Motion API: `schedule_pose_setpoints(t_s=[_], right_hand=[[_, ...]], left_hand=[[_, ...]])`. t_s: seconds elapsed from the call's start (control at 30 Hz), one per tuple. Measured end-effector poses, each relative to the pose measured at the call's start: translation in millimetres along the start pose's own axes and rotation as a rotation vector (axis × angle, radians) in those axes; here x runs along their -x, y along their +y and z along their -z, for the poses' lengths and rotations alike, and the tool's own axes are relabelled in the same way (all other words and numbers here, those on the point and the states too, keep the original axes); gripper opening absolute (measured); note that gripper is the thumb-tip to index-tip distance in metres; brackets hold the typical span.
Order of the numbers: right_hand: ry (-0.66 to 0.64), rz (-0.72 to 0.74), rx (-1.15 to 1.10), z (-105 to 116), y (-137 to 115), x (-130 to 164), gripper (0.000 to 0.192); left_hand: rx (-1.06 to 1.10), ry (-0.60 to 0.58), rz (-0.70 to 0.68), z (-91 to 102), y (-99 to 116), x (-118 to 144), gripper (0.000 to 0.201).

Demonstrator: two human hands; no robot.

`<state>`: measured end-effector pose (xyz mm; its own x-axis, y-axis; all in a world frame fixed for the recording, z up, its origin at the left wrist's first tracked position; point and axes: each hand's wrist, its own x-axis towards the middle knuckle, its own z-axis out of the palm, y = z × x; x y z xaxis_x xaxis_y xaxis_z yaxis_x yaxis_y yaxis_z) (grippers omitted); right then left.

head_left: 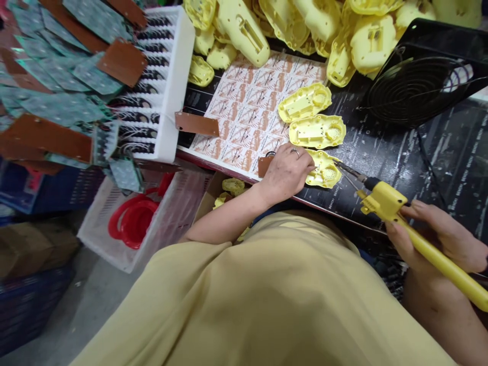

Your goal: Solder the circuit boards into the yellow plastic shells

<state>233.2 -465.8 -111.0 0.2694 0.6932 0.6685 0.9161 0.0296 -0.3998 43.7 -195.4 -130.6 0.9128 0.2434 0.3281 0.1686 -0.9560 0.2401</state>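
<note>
My right hand (427, 229) is closed around the handle of a yellow soldering iron (385, 201). The iron's metal tip reaches the right side of the nearest yellow plastic shell (324, 169). Over that shell's left end lies my left hand (287, 170), fingers bent and pressed together; what they pinch is hidden. A brown circuit board (264, 166) sticks out beside the left hand, with a bit of dark wire near it. Two more open yellow shells, a middle one (317, 130) and a farther one (305, 101), lie in a row behind.
Yellow housings (244, 33) are heaped at the back. A black fan (415, 76) stands at back right. On the left, a white foam tray (173, 86) holds wired parts beside piled circuit boards (57, 76). A lone brown board (196, 124) overhangs printed sheets (240, 101). Below sits a white crate (102, 218).
</note>
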Motion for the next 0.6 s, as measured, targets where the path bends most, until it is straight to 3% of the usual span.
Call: schedule_pose_setpoints(t_s=[0.1, 0.27, 0.33, 0.37, 0.5, 0.6], right_hand=[[0.006, 0.073, -0.014, -3.5, -7.3, -11.2, 0.063], [-0.011, -0.015, -0.202, -6.3, -13.9, -15.4, 0.014], [-0.023, -0.049, -0.201, -7.4, -12.4, -12.7, 0.009], [-0.03, -0.065, -0.188, -7.6, -11.2, -11.6, 0.009], [-0.053, -0.073, -0.117, -7.5, -6.7, -16.1, 0.046], [-0.046, 0.007, -0.162, -8.9, -2.3, -24.4, 0.035]], left_hand=[[0.045, 0.032, -0.013, 0.9, -1.7, 1.4, 0.027], [0.125, -0.008, 0.077, 3.7, -4.3, -0.7, 0.023], [0.135, -0.021, 0.121, 4.2, -3.8, -3.1, 0.021], [0.139, -0.023, 0.138, 4.5, -3.3, -4.2, 0.021], [0.157, -0.062, 0.181, 8.9, -0.1, -8.2, 0.022], [0.172, -0.123, 0.205, 14.8, 2.2, -11.2, 0.023]])
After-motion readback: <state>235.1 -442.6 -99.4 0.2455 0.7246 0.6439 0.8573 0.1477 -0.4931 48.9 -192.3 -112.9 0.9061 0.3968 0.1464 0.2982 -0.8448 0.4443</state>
